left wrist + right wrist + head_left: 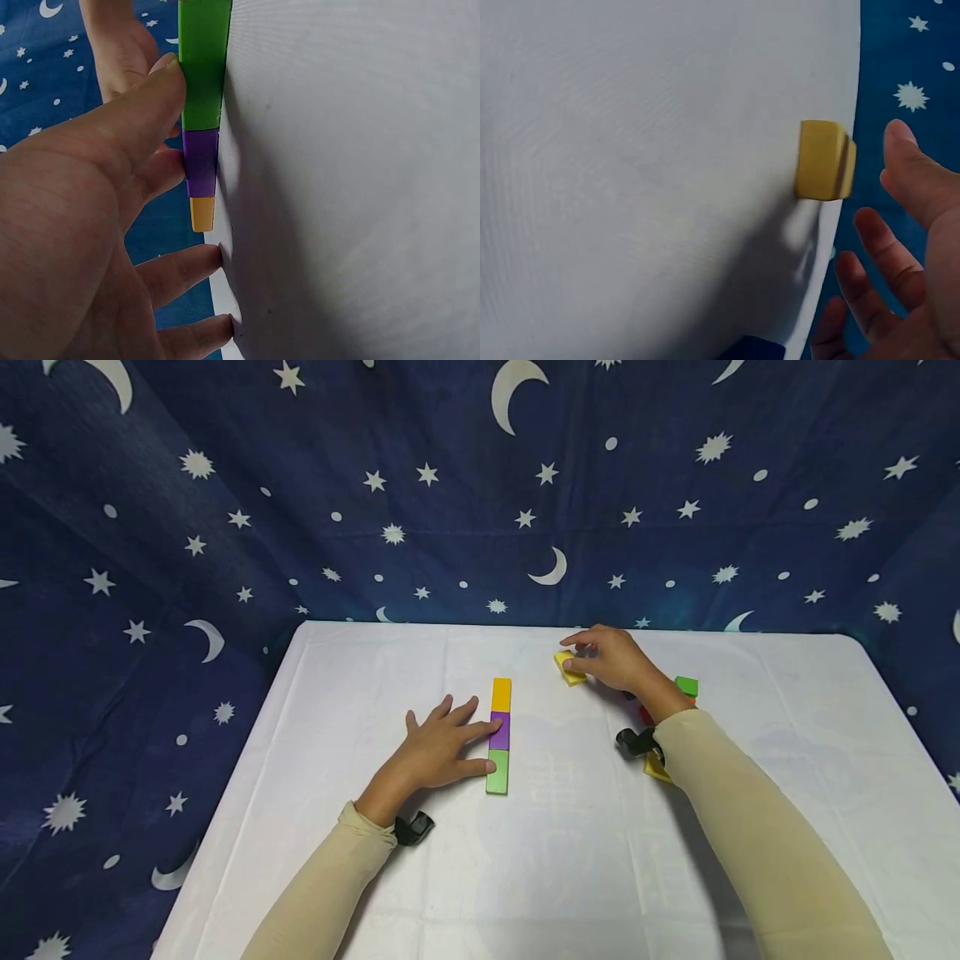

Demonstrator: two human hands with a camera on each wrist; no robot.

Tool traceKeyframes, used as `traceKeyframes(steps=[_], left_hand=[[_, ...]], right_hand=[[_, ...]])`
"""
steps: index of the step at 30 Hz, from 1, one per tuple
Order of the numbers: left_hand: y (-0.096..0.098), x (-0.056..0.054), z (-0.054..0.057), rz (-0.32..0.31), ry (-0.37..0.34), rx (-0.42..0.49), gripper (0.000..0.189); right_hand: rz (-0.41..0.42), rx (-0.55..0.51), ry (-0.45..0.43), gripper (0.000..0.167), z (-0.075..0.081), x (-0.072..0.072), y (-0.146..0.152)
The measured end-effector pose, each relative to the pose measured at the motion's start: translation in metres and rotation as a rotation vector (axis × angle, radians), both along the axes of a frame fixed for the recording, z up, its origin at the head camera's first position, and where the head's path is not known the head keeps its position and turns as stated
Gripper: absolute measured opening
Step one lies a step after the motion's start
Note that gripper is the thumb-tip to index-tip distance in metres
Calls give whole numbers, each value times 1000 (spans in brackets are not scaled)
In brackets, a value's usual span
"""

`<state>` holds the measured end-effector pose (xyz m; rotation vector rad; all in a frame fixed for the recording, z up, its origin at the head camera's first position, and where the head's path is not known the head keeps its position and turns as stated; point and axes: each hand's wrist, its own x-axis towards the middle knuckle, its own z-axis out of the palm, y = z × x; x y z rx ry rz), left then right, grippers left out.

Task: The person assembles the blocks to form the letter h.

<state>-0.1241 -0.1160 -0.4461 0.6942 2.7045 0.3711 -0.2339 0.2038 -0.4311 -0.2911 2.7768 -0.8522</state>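
An orange block [501,694], a purple block [499,732] and a light green block [497,774] lie end to end in a straight row. From the left side, my left hand [437,752] rests with spread fingers, the thumb touching the green block and the index finger the purple one. Farther back and to the right, my right hand [611,660] hovers over a yellow block [565,665]. In the right wrist view, that yellow block [821,160] stands apart from the thumb and fingers, which are spread.
Under my right forearm lies a loose group of blocks, partly hidden: a green block [686,686], a yellow block [657,767], and bits of red and dark blue. The white table [555,860] ends at the back against a dark blue star-and-moon cloth [450,485].
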Motion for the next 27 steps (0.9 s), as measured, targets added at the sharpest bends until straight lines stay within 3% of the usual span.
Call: traceKeyframes(steps=[11, 27], left_hand=[[1, 0, -1, 3, 3, -1, 69], [0, 1, 0, 3, 8, -5, 70]], right_hand=[[-3, 11, -61, 57, -12, -5, 1], [-96, -66, -42, 46, -16, 2, 0]])
